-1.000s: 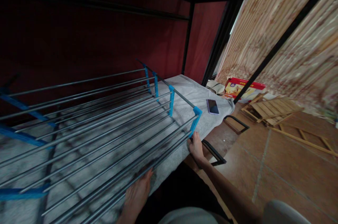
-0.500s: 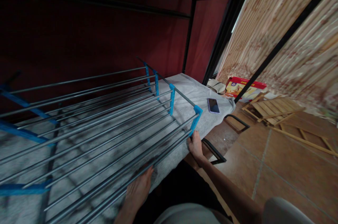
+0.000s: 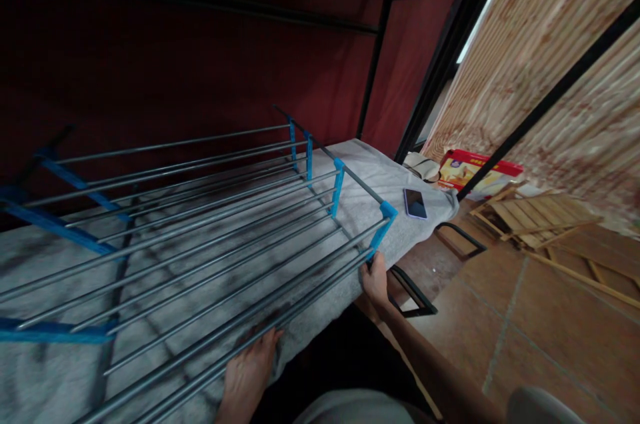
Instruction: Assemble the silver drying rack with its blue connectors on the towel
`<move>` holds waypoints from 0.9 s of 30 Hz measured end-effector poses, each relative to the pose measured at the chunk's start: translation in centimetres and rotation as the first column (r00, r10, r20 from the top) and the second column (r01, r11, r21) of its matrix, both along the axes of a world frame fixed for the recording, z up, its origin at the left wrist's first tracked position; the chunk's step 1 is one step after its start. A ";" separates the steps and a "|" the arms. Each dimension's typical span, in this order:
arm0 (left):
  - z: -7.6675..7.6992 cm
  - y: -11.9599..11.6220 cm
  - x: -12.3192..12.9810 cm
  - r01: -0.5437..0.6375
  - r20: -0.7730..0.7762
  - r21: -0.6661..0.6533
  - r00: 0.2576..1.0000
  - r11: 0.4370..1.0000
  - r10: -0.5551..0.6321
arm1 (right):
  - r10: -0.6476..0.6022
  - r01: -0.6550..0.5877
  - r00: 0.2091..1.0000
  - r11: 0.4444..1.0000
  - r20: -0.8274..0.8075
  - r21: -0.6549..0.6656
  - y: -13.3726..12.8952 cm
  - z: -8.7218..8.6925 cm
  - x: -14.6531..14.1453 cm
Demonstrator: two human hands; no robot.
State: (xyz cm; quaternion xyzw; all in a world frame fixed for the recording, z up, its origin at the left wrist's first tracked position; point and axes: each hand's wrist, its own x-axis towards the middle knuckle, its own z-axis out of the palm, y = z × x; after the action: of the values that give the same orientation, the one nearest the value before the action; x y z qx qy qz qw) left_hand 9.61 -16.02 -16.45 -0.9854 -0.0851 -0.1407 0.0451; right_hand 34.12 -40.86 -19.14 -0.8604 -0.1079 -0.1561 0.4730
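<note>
A metal rack (image 3: 210, 254) of long grey rods joined by blue plastic brackets lies across the grey cloth-covered surface in front of me. Its near right corner ends in a blue bracket (image 3: 383, 231). My right hand (image 3: 375, 279) is closed around the rod end just below that bracket. Further left, my left hand (image 3: 253, 363) grips the front rods from the near side, its fingertips partly hidden beneath them. Both hands hold the same rack.
A phone (image 3: 415, 203) lies on the grey cloth (image 3: 370, 164) to the right. Black posts and bars (image 3: 375, 71) frame the space. Beyond are a red and yellow box (image 3: 480, 171) and a folded wooden piece (image 3: 545, 214) on the tiled floor (image 3: 565, 324).
My view has turned a little to the left, so the rack and surroundings appear shifted right. The left hand sits slightly further left along the front rods. Both hands stay on the rack.
</note>
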 end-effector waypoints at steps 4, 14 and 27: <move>0.0 0.2 0.2 0.063 0.067 0.101 0.995 0.993 -0.070 | -0.021 0.021 1.000 1.000 0.014 -0.009 0.2 0.0 0.0; -0.7 0.7 0.4 0.029 -0.009 0.052 1.000 0.998 -0.028 | -0.068 0.069 0.997 0.997 0.026 -0.044 0.5 -0.4 0.1; 2.3 -0.8 0.9 -0.120 -0.249 -0.280 0.967 0.953 0.048 | -0.036 0.038 0.999 0.993 0.018 -0.116 -0.1 0.0 0.1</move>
State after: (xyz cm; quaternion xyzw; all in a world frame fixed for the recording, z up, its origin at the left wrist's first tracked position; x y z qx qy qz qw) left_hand 10.56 -16.82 -14.11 -0.9863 -0.1410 -0.0045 -0.0851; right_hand 34.20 -40.94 -19.19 -0.8870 -0.1045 -0.1652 0.4183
